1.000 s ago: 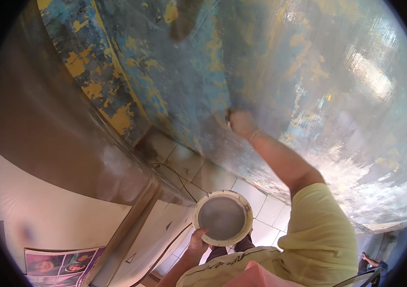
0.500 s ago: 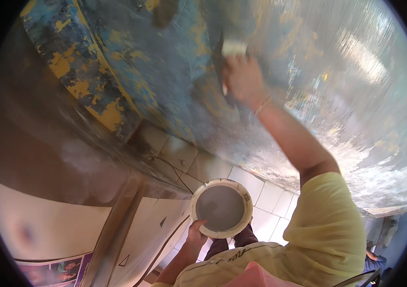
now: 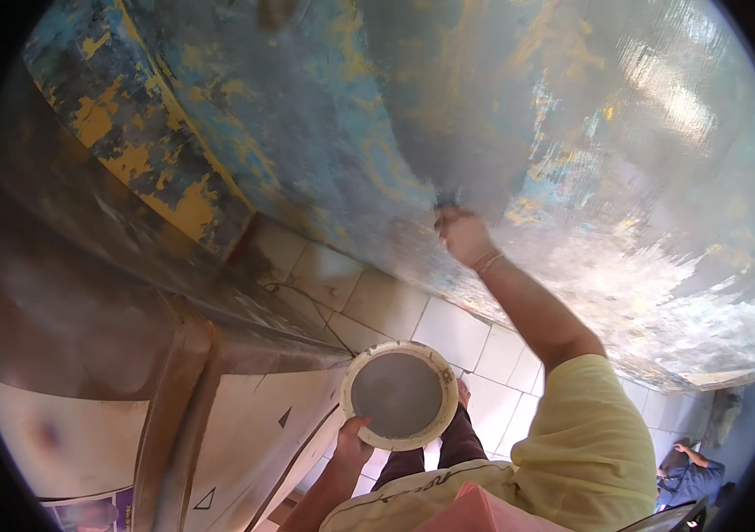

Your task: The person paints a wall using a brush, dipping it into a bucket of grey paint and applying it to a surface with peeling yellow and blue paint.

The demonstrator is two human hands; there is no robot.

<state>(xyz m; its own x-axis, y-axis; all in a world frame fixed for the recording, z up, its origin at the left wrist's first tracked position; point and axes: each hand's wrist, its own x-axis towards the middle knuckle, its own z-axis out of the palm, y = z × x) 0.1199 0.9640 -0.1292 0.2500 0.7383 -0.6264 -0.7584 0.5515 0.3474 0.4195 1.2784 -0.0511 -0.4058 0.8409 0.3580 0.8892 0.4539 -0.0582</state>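
Your right hand (image 3: 466,237) has dropped down the wall (image 3: 590,151) since the frame half a second ago and is now nearer its lower edge, short of the floor tiles (image 3: 455,330). Its grip is closed on a small tool (image 3: 447,202), dark where it shows and largely hidden by your fingers; whether it touches the wall cannot be told. A darker grey band runs up the wall above it, between patches of blue and yellow.

Your left grip is clamped on the near-left rim of the round bucket (image 3: 395,347), thumb over the edge and the other fingers hidden. You hold the bucket in front of your body, above the floor, with grey liquid (image 3: 395,395) inside. Beside it on your left stands a brown-and-cream panelled unit (image 3: 244,412).
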